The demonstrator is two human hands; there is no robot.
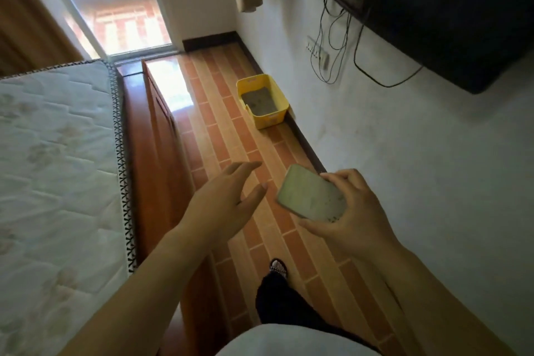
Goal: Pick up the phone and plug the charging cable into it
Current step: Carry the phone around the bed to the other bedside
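— Phone (311, 196) sits where?
— Lower centre, gripped in the right hand (351, 215) over the tiled floor (231, 136).
— Left hand (224, 199)?
— Spread, empty, reaching forward beside the bed (55, 153).
— Nearby?
— Yellow bin (270, 120) against the wall; cables (332, 46) dangle at upper right under the TV (450, 9).

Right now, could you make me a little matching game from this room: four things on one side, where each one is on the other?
Things:
1. phone
2. yellow bin
3. cables
4. mattress

Places:
A. hanging down the wall under the TV
B. on the floor by the wall
C. on the bed frame, far left
D. held in the right hand

Pairs: 1-D, 2-B, 3-A, 4-C
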